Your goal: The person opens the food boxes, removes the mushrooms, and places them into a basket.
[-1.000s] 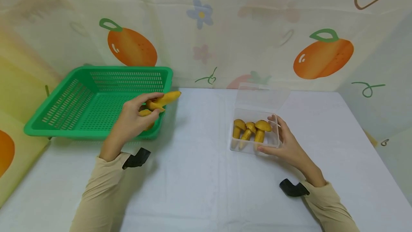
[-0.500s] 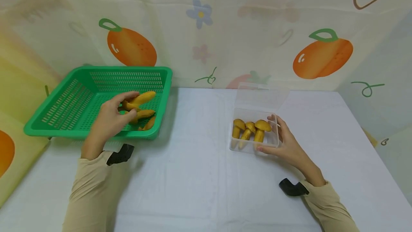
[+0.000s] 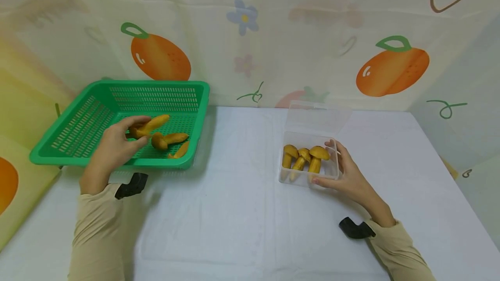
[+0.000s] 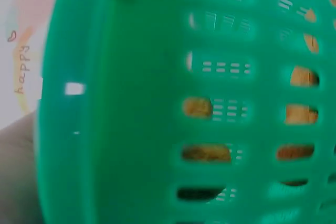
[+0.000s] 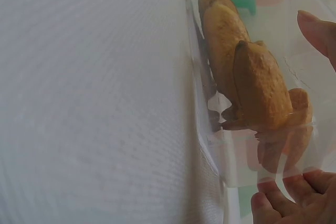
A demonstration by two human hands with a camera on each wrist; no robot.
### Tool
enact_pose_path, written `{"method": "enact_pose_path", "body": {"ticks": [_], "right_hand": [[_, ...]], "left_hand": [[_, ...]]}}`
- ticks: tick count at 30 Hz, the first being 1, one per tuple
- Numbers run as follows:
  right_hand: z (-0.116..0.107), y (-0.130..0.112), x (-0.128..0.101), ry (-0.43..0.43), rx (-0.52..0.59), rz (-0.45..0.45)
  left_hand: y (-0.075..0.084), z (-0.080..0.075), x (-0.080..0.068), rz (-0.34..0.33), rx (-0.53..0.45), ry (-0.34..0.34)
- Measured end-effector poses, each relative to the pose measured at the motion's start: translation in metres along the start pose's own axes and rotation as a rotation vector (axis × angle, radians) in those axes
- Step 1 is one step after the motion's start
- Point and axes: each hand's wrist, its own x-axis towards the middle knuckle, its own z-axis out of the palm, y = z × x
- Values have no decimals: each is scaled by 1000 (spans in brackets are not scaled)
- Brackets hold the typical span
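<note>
- The slotted plastic basket [image 3: 97, 116] is bright green all over.
- The toy mushrooms in the basket [image 3: 168, 138] are mustard yellow with browner caps.
- The clear plastic box [image 3: 310, 159] holds three mushrooms [image 3: 306, 156] of the same yellow-brown.
- The tablecloth [image 3: 242, 211] is plain white.
- The cream backdrop cloth [image 3: 273, 34] shows oranges with green leaves, brown hearts and pale flowers.
- Both sleeves [image 3: 97, 229] are beige.

White tablecloth [image 3: 234, 211], fruit-print backdrop [image 3: 273, 34]
</note>
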Motion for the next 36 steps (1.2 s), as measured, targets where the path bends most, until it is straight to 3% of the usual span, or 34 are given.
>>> {"method": "enact_pose_path", "body": {"ticks": [6, 13, 27, 32, 36], "right_hand": [[0, 0, 0, 0, -4, 7], [0, 0, 0, -7, 3, 3], [0, 0, 0, -6, -9, 8], [-1, 0, 0, -3, -18, 4], [0, 0, 0, -3, -14, 3]], "left_hand": [[-5, -4, 0, -20, 78, -21], [-9, -5, 4, -89, 119, -96], [-9, -8, 10, -219, 127, -242], [-8, -8, 11, -230, 121, -242], [-6, -6, 10, -199, 111, -213]]}}
